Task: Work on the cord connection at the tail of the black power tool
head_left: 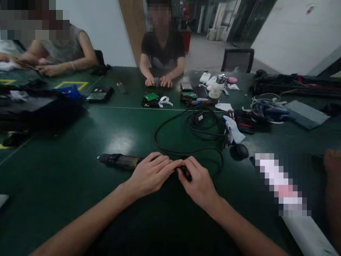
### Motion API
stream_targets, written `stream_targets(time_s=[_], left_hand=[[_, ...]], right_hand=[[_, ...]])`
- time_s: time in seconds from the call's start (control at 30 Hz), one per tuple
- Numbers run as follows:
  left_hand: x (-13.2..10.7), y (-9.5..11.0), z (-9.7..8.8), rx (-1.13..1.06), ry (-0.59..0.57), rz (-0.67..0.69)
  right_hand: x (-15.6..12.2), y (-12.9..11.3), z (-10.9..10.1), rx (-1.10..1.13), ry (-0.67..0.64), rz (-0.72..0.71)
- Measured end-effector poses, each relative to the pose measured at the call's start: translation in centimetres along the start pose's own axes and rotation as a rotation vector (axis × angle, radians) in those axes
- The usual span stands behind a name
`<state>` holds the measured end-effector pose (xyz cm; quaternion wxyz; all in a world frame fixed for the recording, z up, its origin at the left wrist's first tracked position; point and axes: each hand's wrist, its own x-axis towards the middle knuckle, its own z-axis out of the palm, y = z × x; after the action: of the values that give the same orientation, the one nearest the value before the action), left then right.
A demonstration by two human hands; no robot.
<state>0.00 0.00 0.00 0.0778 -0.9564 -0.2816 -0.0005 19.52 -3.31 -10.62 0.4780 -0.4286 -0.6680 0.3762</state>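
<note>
A dark electric screwdriver [121,161] lies on the green table with its bit pointing left. My left hand [151,175] is closed over its rear end, the fingertips reaching toward my other hand. Thumb and fingers of my right hand [198,183] pinch together at the screwdriver's tail, where the black cable [160,145] seems to come in. The fingers hide the joint between cable and tool. From there the cable loops away across the table into a loose coil beyond my hands.
Opened hard drives [151,99] with green boards lie toward the far side, near a second screwdriver [204,102]. A white floral cup [217,89] of tools stands at the right. Across the table a person [163,53] works with both hands. Black bags [34,106] lie at left.
</note>
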Motion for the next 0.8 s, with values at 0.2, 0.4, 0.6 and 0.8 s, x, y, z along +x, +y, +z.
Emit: stream_targets(time_s=[0.2, 0.4, 0.6, 0.8], left_hand=[[-0.27, 0.01, 0.15, 0.017, -0.001, -0.002], [-0.23, -0.04, -0.32, -0.037, -0.026, 0.025], [-0.08, 0.0, -0.23, 0.016, -0.002, 0.0], [-0.23, -0.07, -0.14, -0.018, -0.018, 0.018]], right_hand=[[-0.1, -0.19, -0.1, -0.008, -0.016, 0.0], [-0.01, -0.4, -0.35, -0.014, -0.028, 0.006], [0.01, -0.45, -0.39, -0.01, -0.018, -0.006], [-0.05, -0.42, -0.34, -0.016, -0.032, -0.002]])
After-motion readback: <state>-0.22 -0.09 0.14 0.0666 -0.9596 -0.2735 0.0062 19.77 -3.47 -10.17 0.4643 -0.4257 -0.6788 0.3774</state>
